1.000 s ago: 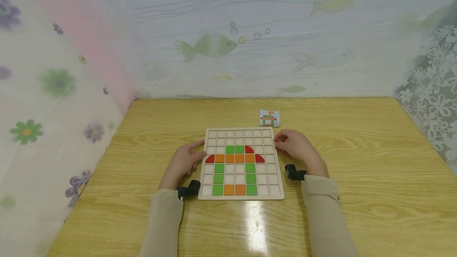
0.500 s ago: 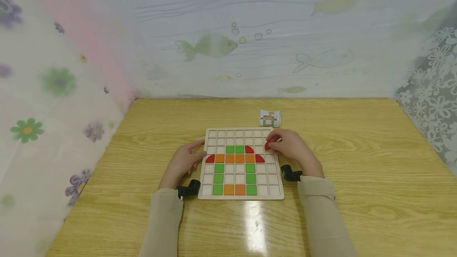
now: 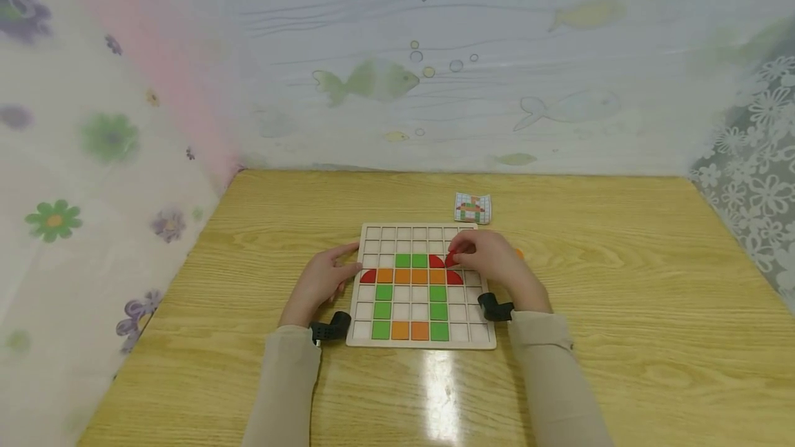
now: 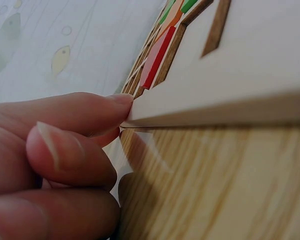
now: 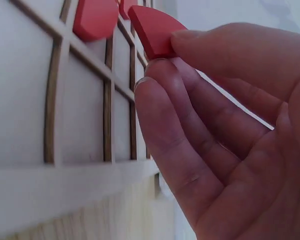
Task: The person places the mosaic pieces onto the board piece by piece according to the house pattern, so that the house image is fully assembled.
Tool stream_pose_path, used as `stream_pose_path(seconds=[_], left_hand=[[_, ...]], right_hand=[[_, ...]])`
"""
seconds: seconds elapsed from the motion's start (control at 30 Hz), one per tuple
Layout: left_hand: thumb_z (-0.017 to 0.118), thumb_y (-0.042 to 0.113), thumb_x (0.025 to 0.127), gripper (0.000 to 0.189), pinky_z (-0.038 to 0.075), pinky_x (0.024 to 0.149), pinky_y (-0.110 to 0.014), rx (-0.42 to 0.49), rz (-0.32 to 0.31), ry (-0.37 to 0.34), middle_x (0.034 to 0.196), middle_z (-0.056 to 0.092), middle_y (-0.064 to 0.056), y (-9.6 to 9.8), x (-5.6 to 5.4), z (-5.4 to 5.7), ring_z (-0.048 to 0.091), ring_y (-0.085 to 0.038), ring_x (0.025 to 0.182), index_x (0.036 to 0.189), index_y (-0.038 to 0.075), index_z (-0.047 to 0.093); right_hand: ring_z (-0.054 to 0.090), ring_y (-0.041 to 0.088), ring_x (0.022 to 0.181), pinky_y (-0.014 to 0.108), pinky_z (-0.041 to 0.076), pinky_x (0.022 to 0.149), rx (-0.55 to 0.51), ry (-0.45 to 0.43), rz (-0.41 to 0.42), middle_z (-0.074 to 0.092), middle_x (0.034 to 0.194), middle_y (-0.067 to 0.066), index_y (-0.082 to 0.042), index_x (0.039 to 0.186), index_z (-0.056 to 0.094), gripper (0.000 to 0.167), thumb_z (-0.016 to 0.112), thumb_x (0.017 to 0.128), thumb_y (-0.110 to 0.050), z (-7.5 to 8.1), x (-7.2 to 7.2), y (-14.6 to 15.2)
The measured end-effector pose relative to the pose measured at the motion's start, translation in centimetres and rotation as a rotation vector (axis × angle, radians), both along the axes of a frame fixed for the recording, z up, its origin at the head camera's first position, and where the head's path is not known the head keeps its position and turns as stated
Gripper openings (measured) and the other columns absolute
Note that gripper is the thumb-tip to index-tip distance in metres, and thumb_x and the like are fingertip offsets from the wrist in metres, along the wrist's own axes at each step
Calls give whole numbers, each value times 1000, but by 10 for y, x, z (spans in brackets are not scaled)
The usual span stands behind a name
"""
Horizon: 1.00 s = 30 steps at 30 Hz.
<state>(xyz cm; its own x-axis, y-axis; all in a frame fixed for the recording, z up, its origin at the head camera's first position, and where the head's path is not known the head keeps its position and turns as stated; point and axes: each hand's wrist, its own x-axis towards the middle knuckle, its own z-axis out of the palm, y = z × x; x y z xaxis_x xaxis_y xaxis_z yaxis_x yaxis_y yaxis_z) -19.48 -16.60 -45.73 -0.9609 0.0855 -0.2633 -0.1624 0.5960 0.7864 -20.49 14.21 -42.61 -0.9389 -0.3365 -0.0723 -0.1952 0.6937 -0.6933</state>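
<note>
A wooden grid board (image 3: pixel 373 234) lies on the table, with green, orange and red tiles set in its cells. My right hand (image 3: pixel 493 261) pinches a red quarter-round tile (image 5: pixel 157 30) between thumb and fingertips. In the head view this tile is tilted just right of a seated red tile (image 3: pixel 436 261), above the board's right part. My left hand (image 3: pixel 317 280) is at the board's left edge, its thumb and index finger touching the rim. The left wrist view shows the thumb tip against the rim near a red tile (image 4: pixel 156 57), with other fingers bent below.
A small pattern card (image 3: pixel 473 207) lies behind the board's top right corner. Part of an orange piece (image 3: pixel 519 254) shows beside my right hand. The wooden table (image 3: pixel 652 295) extends to both sides, with a patterned wall (image 3: pixel 373 123) behind.
My right hand has moved left from beside the board to over its grid, carrying the red tile. The orange piece has come into sight behind it. My left hand stays at the edge.
</note>
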Motion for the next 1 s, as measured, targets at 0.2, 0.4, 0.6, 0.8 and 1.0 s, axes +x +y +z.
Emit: stream_pose_path(seconds=[0.2, 0.4, 0.6, 0.8, 1.0], left_hand=[[60, 38, 83, 41, 34, 35, -28, 8, -2, -8, 49, 47, -6, 0, -1, -1, 36, -16, 34, 122, 42, 49], [61, 38, 83, 42, 36, 35, -29, 10, 1, -5, 49, 48, -7, 0, 0, 0, 37, -16, 34, 123, 41, 49], [61, 38, 83, 42, 36, 35, -29, 12, 4, -9, 49, 48, -6, 0, -1, 0, 37, -16, 34, 123, 40, 49], [61, 38, 83, 43, 36, 35, -28, 25, 3, -23, 49, 48, -6, -1, -1, 0, 37, -15, 35, 124, 40, 48], [61, 36, 84, 42, 36, 35, -29, 29, 6, -19, 49, 48, -7, -1, -1, 0, 37, -16, 35, 124, 40, 48]], right_hand=[[54, 15, 82, 33, 43, 77, 33, 25, -4, 61, 87, -3, -16, 93, 63, 9, 60, 84, -14, 1, 1, -11], [54, 14, 82, 32, 43, 75, 50, 14, 26, 60, 87, -4, -17, 94, 62, 10, 60, 85, -16, -1, 0, -20], [52, 15, 79, 31, 43, 73, 72, 4, 37, 60, 86, -5, -19, 91, 62, 9, 59, 83, -17, -1, 3, -31], [52, 13, 78, 30, 43, 73, 76, 20, 46, 60, 85, -6, -19, 92, 62, 9, 60, 83, -16, -1, 4, -36], [52, 12, 80, 30, 43, 75, 44, 29, 64, 60, 85, -8, -20, 92, 62, 9, 59, 84, -17, 1, 3, -41]])
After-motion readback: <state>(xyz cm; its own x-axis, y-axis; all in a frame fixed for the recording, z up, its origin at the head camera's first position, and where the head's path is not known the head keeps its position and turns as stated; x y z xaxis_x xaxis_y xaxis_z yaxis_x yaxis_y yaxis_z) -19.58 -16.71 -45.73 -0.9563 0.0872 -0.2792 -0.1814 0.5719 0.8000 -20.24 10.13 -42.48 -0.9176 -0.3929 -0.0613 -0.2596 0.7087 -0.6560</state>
